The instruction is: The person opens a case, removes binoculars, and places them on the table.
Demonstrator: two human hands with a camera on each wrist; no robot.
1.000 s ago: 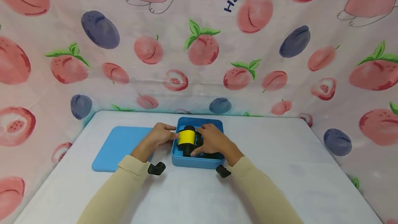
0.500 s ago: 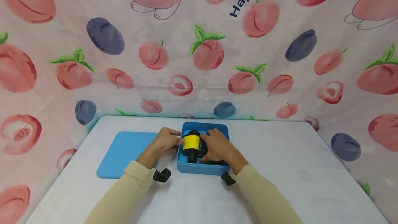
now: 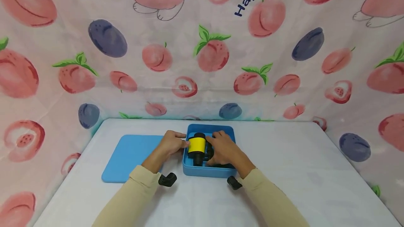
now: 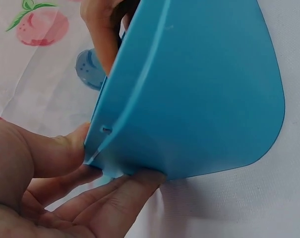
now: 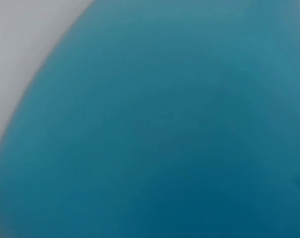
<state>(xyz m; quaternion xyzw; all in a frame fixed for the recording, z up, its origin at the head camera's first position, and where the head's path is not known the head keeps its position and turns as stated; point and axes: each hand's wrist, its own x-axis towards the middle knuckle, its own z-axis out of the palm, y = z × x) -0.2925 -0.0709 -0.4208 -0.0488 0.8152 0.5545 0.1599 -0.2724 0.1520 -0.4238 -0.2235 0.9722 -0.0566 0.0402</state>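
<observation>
A blue box (image 3: 209,173) stands without a cover at the back middle of the table. Inside it lies a black-and-yellow barrel-shaped object (image 3: 197,145), its right part hidden under my right hand. My left hand (image 3: 172,143) pinches the box's left side; in the left wrist view its thumb lies at the rim and its fingertips touch the wall lower down. My right hand (image 3: 224,147) reaches into the box, thumb and fingers spread round the object's black part. Only blurred blue box wall (image 5: 140,124) fills most of the right wrist view.
A flat blue lid (image 3: 132,157) lies on the white table (image 3: 202,202), left of the box and partly behind my left arm. Black wrist mounts (image 3: 167,179) stick out at both cuffs. A fruit-print cloth (image 3: 202,90) hangs behind.
The head view has shifted slightly, so everything sits a little further right and lower. Both hands keep nearly the same place at the box, with the black-and-yellow object still inside.
</observation>
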